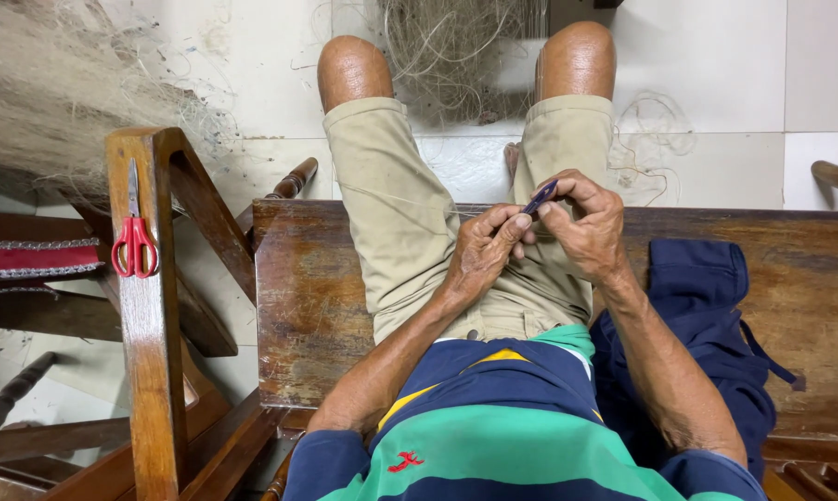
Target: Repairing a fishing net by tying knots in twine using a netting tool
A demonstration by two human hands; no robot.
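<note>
I sit on a wooden bench (pixel 312 306) in khaki shorts, looking down at my lap. My right hand (pixel 586 227) pinches a small dark blue netting needle (pixel 540 197) between thumb and fingers. My left hand (pixel 482 250) is curled beside it, fingertips touching the needle's lower end and what looks like thin line. Both hands rest over my right thigh.
A tangle of fishing net (pixel 456 46) lies on the white tiled floor between my knees, more net (pixel 48 93) at upper left. Red-handled scissors (pixel 135 243) hang on a wooden chair arm (pixel 145 306) to the left. A dark blue cloth (pixel 707 315) lies on the bench at right.
</note>
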